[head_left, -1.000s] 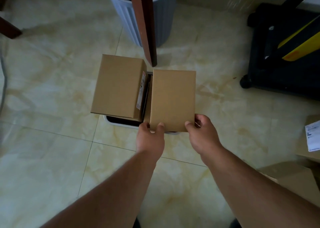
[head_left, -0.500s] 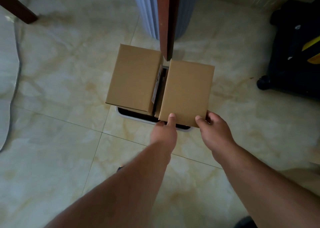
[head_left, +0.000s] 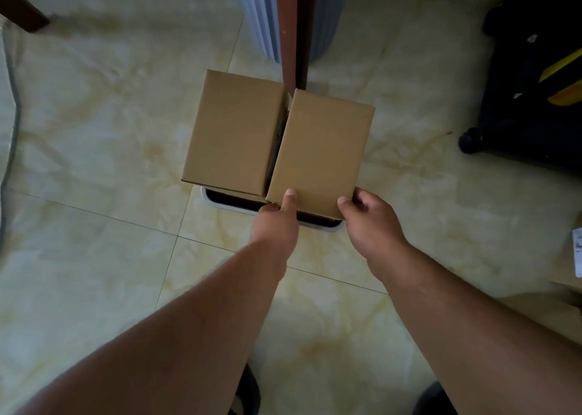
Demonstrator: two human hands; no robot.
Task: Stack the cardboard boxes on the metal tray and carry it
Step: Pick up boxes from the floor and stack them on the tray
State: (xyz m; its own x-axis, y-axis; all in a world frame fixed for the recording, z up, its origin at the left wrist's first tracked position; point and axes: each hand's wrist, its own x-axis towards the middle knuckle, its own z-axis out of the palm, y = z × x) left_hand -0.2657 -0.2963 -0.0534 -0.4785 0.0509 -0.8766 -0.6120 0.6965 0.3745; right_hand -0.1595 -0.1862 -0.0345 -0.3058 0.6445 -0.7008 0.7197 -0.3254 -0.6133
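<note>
Two boxes side by side on tray (head_left: 220, 201), tray on floor (head_left: 94, 150). Left box (head_left: 233, 131) just beside right box (head_left: 321, 153), narrow gap between. Both overhang the tray. Left hand (head_left: 277, 222) and right hand (head_left: 371, 222) at near edge of right box. Post (head_left: 294, 30) behind boxes, bin (head_left: 261, 15) behind post. Case (head_left: 532, 84) far right.

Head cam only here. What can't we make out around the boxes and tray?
- Metal tray: only its near rim shows in the head view; the two cardboard boxes cover the rest.
- Left hand: thumb lies on top of the right box; fingers hidden under it.
- Right hand: fingertips hidden behind that box's near corner.
- Label between the boxes: a sliver, unreadable.
- Grey bin: cut off by the top edge, crossed by a wooden leg.
</note>
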